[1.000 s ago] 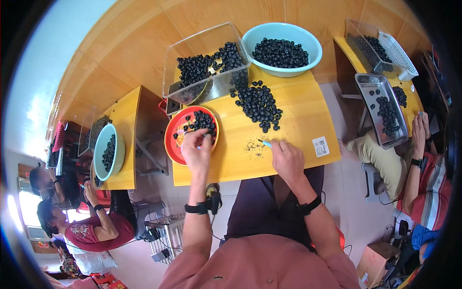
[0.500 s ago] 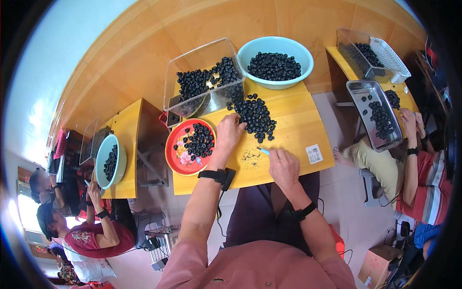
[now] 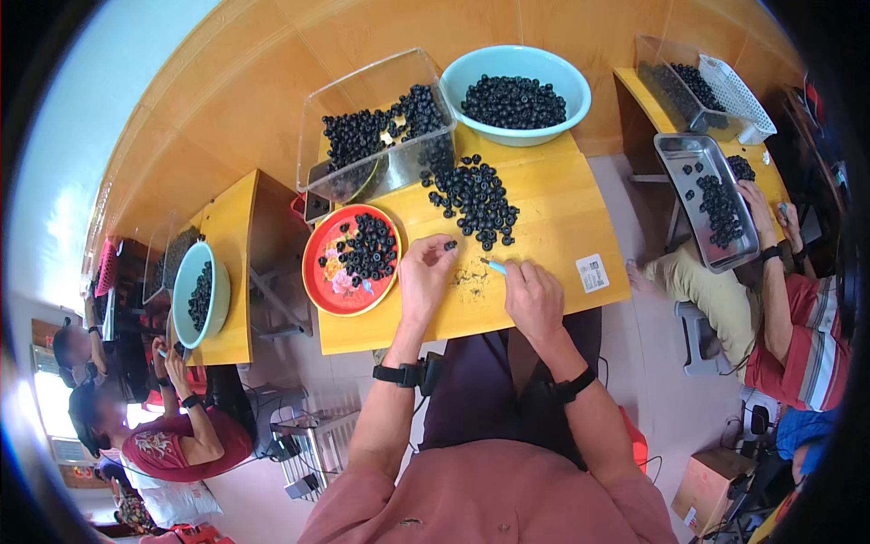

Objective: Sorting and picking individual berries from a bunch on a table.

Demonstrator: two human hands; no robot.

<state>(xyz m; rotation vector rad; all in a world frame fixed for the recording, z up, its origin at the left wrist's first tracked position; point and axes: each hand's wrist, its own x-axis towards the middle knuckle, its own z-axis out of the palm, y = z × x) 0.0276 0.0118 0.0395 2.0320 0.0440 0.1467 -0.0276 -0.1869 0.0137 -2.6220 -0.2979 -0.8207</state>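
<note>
My left hand (image 3: 424, 274) pinches a small black ring-shaped piece (image 3: 450, 245) between thumb and fingertips, just above the table. In my right hand (image 3: 533, 297) is a slim tool with a light blue handle (image 3: 495, 267); its short tip points toward the left hand, a little apart from the piece. The kind of tip is too small to make out. Beyond both hands lies a loose pile of black ring-shaped pieces (image 3: 480, 204). Left of my left hand, a red flowered tray (image 3: 323, 288) holds more of them. Dark crumbs (image 3: 471, 276) are scattered between my hands.
A clear plastic bin (image 3: 403, 177) and a light blue basin (image 3: 521, 138), both with black pieces, stand at the yellow table's (image 3: 562, 199) back. A white label (image 3: 592, 274) lies right. Co-workers sit either side, near a metal tray (image 3: 666, 145) and another blue basin (image 3: 217, 313).
My left hand has drawn back from the pile's edge toward me, bringing a black piece near the tool. My right hand stays nearly in place. The view has shifted slightly.
</note>
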